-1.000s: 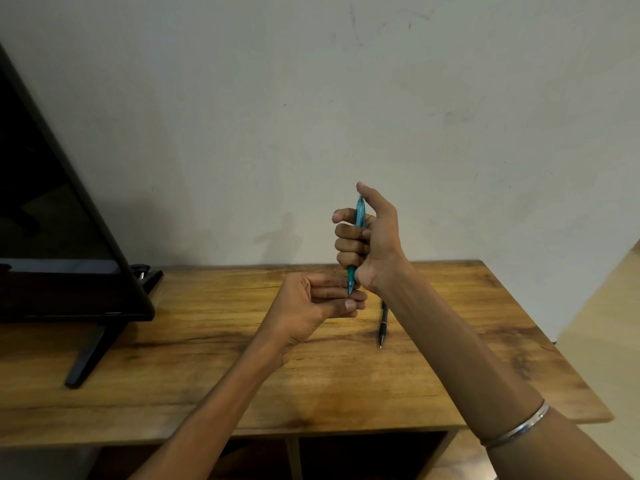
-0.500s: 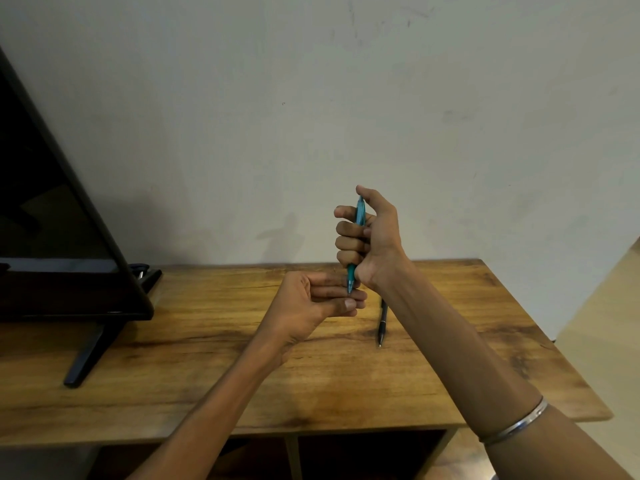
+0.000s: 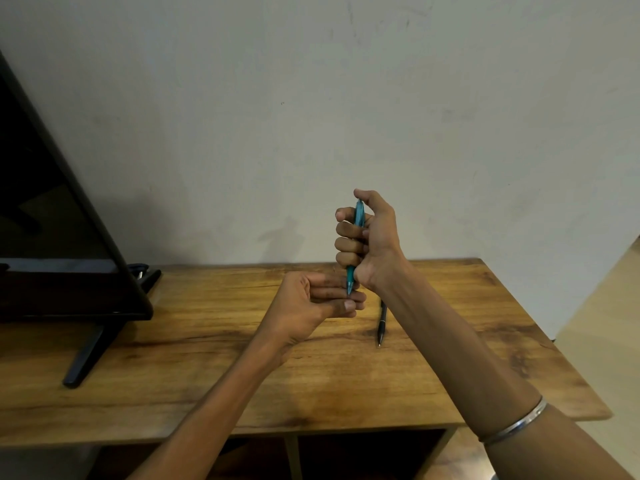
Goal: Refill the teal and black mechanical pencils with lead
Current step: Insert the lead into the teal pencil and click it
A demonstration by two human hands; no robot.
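Lying beside hands: black pencil [image 3: 382, 323]

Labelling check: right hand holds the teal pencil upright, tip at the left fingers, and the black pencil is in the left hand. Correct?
Not quite. The black pencil lies on the wooden table, as the head view shows. The rest holds: right hand holds the teal pencil upright, tip at the left hand fingers.

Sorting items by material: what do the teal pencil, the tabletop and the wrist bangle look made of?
Teal pencil: likely plastic, smooth and glossy with bright highlights. Tabletop: wood or wood-look laminate, visible grain and knots, satin sheen. Bangle: apparently metal, silvery and reflective.
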